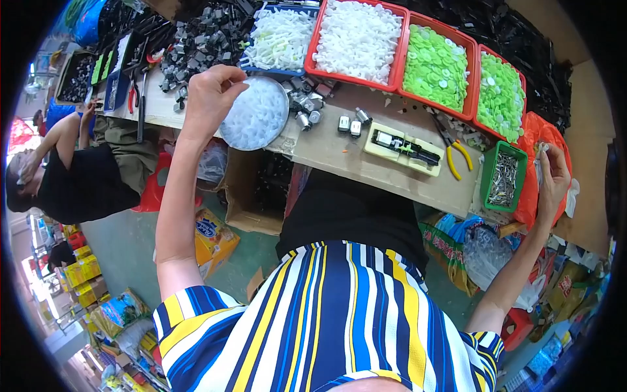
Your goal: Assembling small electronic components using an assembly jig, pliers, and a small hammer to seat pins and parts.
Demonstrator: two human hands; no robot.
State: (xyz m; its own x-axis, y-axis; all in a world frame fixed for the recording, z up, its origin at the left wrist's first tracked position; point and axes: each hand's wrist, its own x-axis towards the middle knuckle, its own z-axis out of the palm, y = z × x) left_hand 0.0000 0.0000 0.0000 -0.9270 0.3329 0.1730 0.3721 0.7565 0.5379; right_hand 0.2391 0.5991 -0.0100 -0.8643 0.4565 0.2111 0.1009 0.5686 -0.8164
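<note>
— At the left end of the bench (339,153), what is your left hand (210,95) doing?

— It hovers over the round tray (258,117) of pale plastic pieces, which hangs partly over the near edge of the bench. My fingertips are bunched together above the tray's far-left rim, thumb against the forefinger, as if pinching one small white piece, though the piece itself is too small for me to make out.

— Which way does the tray lie from those fingers?

— Just to the right and a little nearer to me, directly under them. It is round, so it has no long axis to speak of.

— And across the middle?

— A cream jig (403,147) with a dark strip lies near the near edge, its long axis running left to right, tilted slightly toward me at the right end. Yellow-handled pliers (454,150) lie just beside it, handles pointing toward the near edge.

— Your right hand (554,179)?

— It is raised off the right end of the bench, beyond the small green bin (504,176) of metal pins. Thumb and fingers pinch a thin clear piece that stands roughly upright. The left hand is much the nearer to the tray; the right is nearer the pins.
</note>
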